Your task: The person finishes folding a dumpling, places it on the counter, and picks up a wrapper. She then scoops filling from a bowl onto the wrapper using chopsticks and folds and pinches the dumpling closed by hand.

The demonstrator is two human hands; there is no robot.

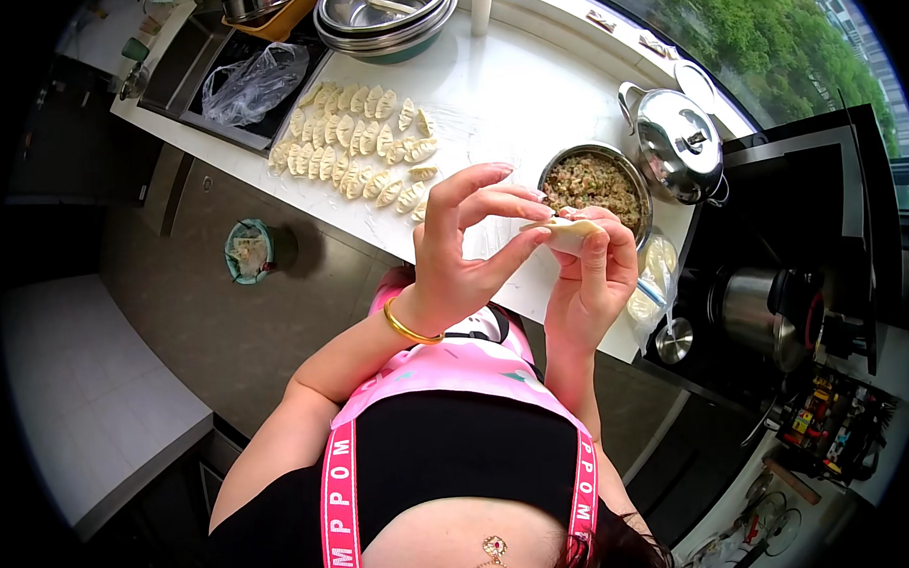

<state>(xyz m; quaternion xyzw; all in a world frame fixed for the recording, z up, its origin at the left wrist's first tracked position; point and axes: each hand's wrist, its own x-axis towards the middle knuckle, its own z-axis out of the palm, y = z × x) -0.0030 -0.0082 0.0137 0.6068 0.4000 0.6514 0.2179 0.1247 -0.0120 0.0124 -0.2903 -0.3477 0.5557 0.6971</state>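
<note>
Off-white dumpling [569,239], mid-frame: right hand [596,271] clamps it, left hand [449,246] at its edge, grip unclear; I'd pinch evenly.

The dumpling wrapper [570,240] near the centre of the frame looked matt and smooth, like the pleated dumplings [357,144] at upper left. The worktop [508,92] was hard and smooth with a slight gloss. At upper right, the lidded pot [669,126] was mirror-bright metal; beside it, a metal bowl [646,202] surrounded rough, moist-looking filling [591,182]. The clear plastic bag [255,86] at upper left was crinkled and shiny, the bracelet [408,331] polished metal, the apron [448,374] at lower centre smooth cloth
</note>
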